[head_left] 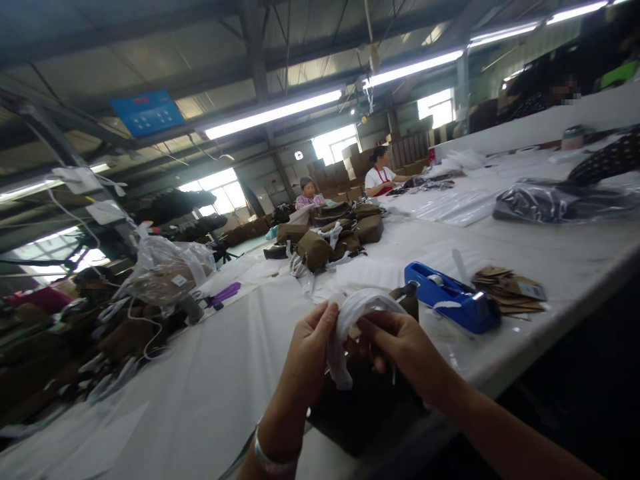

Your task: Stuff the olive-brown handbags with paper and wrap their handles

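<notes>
A dark olive bag (365, 407) stands at the near edge of the table. Above it arches a strap in white wrapping (343, 370). My left hand (310, 350) is closed on the left side of this wrapped strap, with thumb and fingers pressed together. Under the arch, the fingers of my right hand (405, 340) are bent in a pinch; what lies between them is hidden. A small pale tan piece (354, 332) shows between the hands, too small to name.
A blue tape dispenser (447, 297) and a stack of brown cardboard tags (510, 290) lie to the right on the white table (200, 393). Several olive bags (315, 250) are piled ahead. Two people sit beyond; a dotted sleeve (607, 157) reaches toward a plastic-wrapped dark item (530, 200).
</notes>
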`<state>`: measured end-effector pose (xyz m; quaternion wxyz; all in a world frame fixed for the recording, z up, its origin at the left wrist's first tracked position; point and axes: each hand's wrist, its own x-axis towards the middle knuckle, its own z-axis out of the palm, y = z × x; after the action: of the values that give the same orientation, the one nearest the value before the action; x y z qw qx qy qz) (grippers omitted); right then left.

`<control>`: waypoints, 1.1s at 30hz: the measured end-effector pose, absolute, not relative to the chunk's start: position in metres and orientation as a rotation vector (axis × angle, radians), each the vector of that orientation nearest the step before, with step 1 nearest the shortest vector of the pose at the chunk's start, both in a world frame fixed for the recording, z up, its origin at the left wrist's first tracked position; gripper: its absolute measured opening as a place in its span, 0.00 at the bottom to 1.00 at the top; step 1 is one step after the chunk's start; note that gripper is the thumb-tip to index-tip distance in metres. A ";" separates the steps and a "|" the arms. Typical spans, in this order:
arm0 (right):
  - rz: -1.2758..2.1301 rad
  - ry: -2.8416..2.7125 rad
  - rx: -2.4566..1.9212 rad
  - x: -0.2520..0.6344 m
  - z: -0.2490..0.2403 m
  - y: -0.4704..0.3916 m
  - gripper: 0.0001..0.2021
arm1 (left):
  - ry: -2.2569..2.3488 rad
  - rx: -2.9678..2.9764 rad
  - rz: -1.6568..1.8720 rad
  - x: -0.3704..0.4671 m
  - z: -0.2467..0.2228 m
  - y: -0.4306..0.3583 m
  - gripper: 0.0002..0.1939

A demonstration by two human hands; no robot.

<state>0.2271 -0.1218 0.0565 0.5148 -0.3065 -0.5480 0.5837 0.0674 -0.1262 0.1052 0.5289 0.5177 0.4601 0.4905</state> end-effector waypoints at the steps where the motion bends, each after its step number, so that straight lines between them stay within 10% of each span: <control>1: 1.370 -1.376 -0.748 0.228 0.059 -0.124 0.22 | 1.128 1.306 1.148 0.065 0.107 -0.127 0.23; 7: 0.985 -1.397 -0.940 0.245 0.065 -0.154 0.18 | 1.379 1.809 1.260 0.063 0.124 -0.132 0.17; 14: 1.352 -1.367 -0.608 0.267 0.086 -0.147 0.20 | 1.282 1.732 1.448 0.071 0.132 -0.125 0.12; 20: 0.664 -1.511 -0.748 0.258 0.111 -0.140 0.11 | 1.241 1.672 1.474 0.074 0.131 -0.123 0.14; 33: 1.072 -1.621 -0.874 0.253 0.116 -0.120 0.18 | 1.313 1.876 1.659 0.080 0.131 -0.125 0.08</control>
<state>0.2526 -0.1200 0.1165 0.4841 -0.3590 -0.6654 0.4404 0.0805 -0.1252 0.1311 0.1562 0.6553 0.4585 0.5796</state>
